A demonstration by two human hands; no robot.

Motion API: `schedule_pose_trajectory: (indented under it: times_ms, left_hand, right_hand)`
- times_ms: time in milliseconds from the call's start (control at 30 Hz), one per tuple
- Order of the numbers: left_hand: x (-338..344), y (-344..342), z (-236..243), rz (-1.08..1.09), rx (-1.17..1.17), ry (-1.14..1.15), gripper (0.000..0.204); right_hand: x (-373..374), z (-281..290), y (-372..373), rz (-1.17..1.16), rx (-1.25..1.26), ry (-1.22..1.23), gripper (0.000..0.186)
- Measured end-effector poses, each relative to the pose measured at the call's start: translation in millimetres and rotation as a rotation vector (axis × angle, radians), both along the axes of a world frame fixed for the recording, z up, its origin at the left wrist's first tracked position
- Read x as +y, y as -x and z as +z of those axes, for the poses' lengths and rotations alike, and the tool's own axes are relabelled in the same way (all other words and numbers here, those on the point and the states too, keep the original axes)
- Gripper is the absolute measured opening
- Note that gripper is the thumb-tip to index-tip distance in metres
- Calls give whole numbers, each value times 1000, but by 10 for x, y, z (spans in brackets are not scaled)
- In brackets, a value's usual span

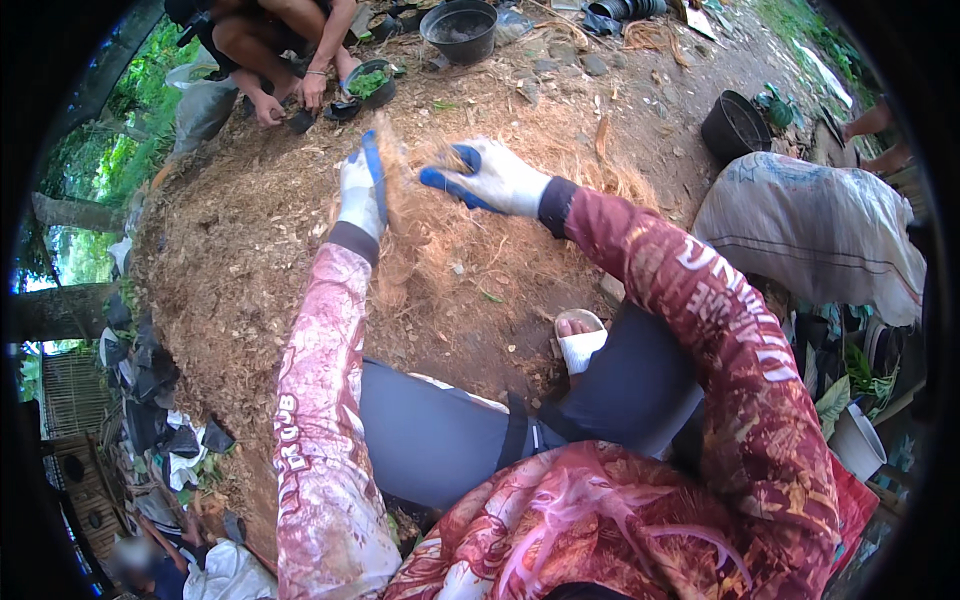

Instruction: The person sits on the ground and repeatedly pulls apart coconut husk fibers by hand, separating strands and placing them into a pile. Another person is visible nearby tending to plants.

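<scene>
My left hand, in a white and blue glove, grips a clump of light brown husk fibre in front of me. My right hand, gloved the same way, is just to its right, with its fingers curled on strands of the fibre. More loose fibre lies in a heap below both hands on a ground of brown chips.
A co-worker crouches at top left by a small pot of greens. Black pots stand beyond the fibre. A large white sack lies to my right. Another person's limbs show at right, and a person is at lower left.
</scene>
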State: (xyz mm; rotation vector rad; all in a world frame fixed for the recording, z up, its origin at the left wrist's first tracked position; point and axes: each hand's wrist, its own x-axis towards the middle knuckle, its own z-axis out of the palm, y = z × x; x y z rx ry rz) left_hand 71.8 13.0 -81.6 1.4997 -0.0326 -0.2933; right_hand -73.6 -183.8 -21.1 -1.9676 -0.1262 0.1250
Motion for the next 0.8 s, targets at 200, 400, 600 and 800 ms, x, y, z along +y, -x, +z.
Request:
schedule_pose_trajectory:
  times_ms: [200, 400, 600, 800]
  left_hand:
    - [-280, 353, 127, -14, -88, -148, 63]
    - [-371, 466, 187, 0, 46, 18, 80]
    - [-405, 702, 476, 5, -123, -306, 67]
    - [-335, 646, 597, -162, -15, -74, 56]
  right_hand:
    - [152, 48, -98, -141, -112, 309, 70]
    - [103, -67, -131, -73, -231, 79, 51]
    - [234, -90, -58, -182, -585, 208, 26]
    - [253, -10, 21, -160, -602, 188, 22]
